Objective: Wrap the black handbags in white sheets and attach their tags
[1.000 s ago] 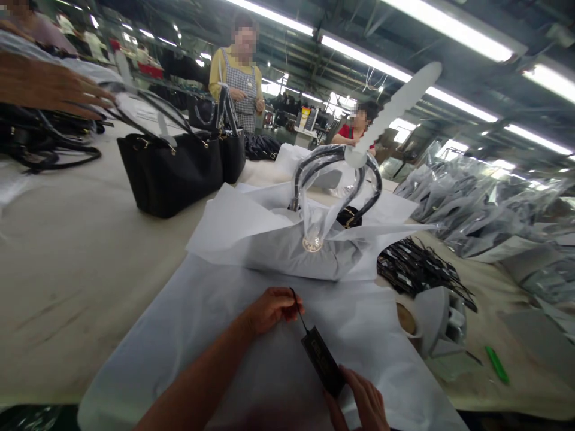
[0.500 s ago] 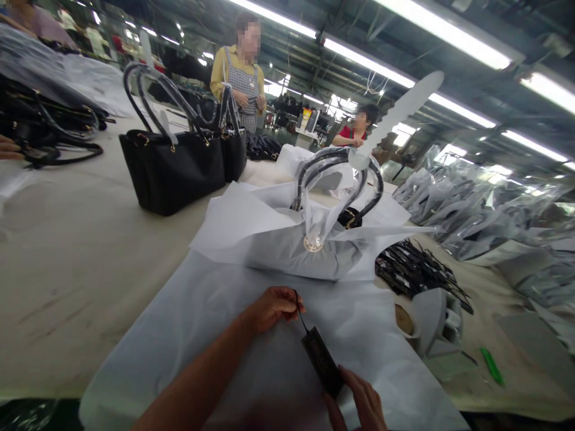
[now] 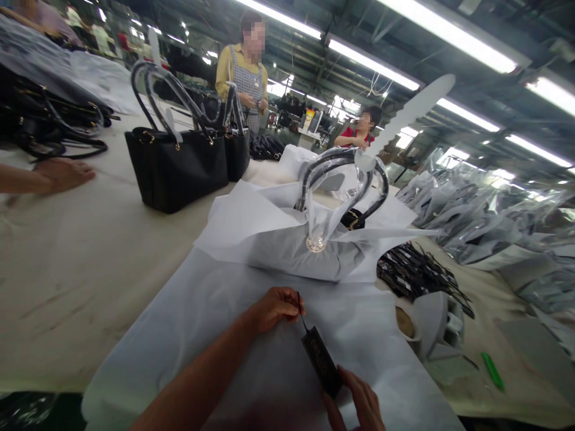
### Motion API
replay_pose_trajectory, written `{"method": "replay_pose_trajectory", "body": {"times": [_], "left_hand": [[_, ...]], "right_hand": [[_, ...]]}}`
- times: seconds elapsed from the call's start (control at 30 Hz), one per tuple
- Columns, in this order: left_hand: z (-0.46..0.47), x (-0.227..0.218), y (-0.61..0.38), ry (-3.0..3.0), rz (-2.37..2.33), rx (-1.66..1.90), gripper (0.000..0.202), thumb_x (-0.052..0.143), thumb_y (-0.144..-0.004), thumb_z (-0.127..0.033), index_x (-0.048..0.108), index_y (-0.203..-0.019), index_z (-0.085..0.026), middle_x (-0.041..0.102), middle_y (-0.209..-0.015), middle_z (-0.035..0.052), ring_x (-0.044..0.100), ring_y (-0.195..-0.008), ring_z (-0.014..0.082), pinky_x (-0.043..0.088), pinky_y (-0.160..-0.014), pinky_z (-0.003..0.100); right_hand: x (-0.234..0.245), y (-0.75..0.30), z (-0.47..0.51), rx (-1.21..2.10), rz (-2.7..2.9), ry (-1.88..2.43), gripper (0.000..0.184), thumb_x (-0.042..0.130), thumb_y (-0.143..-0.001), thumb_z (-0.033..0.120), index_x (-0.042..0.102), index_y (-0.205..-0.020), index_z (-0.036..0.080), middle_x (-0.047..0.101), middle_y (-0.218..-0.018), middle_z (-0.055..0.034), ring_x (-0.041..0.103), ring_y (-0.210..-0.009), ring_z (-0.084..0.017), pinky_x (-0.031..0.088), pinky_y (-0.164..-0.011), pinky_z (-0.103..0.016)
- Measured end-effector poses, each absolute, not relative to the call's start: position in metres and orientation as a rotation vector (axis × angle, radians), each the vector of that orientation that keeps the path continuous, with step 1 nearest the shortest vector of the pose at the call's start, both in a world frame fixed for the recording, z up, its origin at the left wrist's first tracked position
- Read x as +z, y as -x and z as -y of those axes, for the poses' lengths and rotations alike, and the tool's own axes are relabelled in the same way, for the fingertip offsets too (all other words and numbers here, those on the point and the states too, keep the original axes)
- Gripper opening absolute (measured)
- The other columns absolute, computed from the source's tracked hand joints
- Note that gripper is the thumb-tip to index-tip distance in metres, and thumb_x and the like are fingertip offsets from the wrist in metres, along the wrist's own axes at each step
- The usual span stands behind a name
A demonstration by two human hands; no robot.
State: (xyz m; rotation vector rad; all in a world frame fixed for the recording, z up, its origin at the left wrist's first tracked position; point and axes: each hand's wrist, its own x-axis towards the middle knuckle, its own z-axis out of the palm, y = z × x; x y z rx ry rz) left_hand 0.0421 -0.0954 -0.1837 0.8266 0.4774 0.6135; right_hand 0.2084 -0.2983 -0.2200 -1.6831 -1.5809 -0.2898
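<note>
My left hand [image 3: 277, 308] pinches the thin black cord of a hang tag. The black hang tag [image 3: 320, 359], with faint gold lettering, dangles at a slant below it. At the tag's lower end, my right hand [image 3: 357, 401] grips it between thumb and fingers. Both hands are over a white paper sheet [image 3: 188, 335]. Just beyond them stands a handbag [image 3: 309, 254] wrapped in pale paper, with a round gold emblem at its front. Its dark handles [image 3: 305, 179] are covered in clear plastic, and a long white notched strip [image 3: 408, 114] rises from them.
Black handbags [image 3: 179, 167] stand at left; another person's hand [image 3: 67, 175] rests on the table nearby. Right of the wrapped bag lie a pile of black tags [image 3: 417, 269], a tape dispenser [image 3: 438, 323] and a green cutter [image 3: 493, 371]. Plastic-covered bags [image 3: 489, 209] crowd the far right.
At the left, another person's hand has come further into view over the table. My hands keep nearly the same hold on the tag. The view has shifted slightly.
</note>
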Motion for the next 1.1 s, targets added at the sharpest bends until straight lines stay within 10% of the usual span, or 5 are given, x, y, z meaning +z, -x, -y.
{"method": "replay_pose_trajectory", "body": {"times": [1.1], "left_hand": [[0.0948,-0.1877,-0.0429,-0.845,-0.491,0.604,0.022,0.068,-0.047,-0.013,0.064,-0.069,-0.012,0.065,-0.06,0.0031,0.051,-0.047,0.0098,0.034,-0.048,0.022]], "right_hand": [[-0.2197,-0.2051,0.2972,-0.272,1.586,1.7,0.033,0.06,-0.084,0.039,0.061,-0.109,0.018,0.07,-0.093,-0.0106,0.066,-0.083,-0.025,0.052,-0.072,-0.039]]}}
